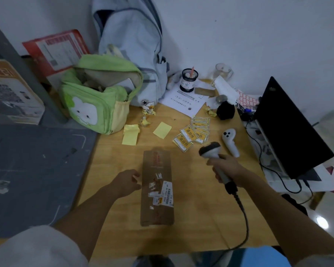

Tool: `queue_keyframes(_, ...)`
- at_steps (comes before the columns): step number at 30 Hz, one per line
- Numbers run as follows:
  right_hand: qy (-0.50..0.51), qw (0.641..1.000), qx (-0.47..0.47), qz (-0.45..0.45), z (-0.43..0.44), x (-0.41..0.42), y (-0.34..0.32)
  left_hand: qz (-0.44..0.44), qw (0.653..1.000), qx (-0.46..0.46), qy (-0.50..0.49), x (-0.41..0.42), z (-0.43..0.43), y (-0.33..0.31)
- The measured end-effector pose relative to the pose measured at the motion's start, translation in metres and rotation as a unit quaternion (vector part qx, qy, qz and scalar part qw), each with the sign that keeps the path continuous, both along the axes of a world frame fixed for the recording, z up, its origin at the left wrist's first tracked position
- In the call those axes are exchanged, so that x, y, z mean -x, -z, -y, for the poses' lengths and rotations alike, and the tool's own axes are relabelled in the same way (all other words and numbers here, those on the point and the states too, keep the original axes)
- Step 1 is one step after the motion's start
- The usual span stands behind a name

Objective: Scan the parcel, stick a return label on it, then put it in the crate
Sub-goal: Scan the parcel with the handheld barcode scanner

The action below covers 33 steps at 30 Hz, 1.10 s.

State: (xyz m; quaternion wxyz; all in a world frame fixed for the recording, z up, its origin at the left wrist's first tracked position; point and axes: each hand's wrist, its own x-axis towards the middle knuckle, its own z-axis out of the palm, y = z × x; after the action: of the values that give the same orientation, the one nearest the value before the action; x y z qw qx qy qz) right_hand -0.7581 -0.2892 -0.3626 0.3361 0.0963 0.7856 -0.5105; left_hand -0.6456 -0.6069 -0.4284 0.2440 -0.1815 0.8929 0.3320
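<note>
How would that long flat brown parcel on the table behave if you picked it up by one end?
The parcel looks like thin flat cardboard, so it is probably light and fairly stiff, though it may sag somewhat along its length. Lying flat on the wooden table, it should slide rather than roll or tip when pushed. Its partly torn stickers might catch or peel further.

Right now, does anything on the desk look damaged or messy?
Yes. The parcel carries torn white sticker scraps beside its barcode label, as if old labels were ripped off. Crumpled yellow backing papers litter the desk near the green bag.
</note>
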Motion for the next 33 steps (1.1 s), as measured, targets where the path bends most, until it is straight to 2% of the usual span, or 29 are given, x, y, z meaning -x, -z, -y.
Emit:
queue_keyframes(4,-0.233,0.971,-0.003,0.041,0.012,-0.015,-0.053,-0.022,1.0,0.007,0.005,0.0,-0.002,-0.011)
queue_keyframes(7,-0.318,0.946,-0.037,0.057,0.028,-0.035,-0.074,-0.032,0.999,0.007,0.013,0.0,-0.007,-0.02)
queue_keyframes(11,-0.374,0.917,-0.134,0.042,0.04,-0.057,-0.081,-0.012,0.999,0.014,0.051,-0.002,-0.012,-0.028)
queue_keyframes(15,-0.383,0.906,-0.169,0.065,0.041,-0.062,-0.078,0.06,0.987,0.015,0.145,-0.008,-0.016,-0.03)
queue_keyframes(18,-0.348,0.92,-0.165,0.072,0.041,-0.063,-0.077,0.08,0.98,0.026,0.18,-0.01,-0.018,-0.03)
queue_keyframes(33,-0.348,0.922,-0.162,0.047,0.048,-0.062,-0.078,0.068,0.951,0.076,0.291,-0.009,-0.024,-0.038)
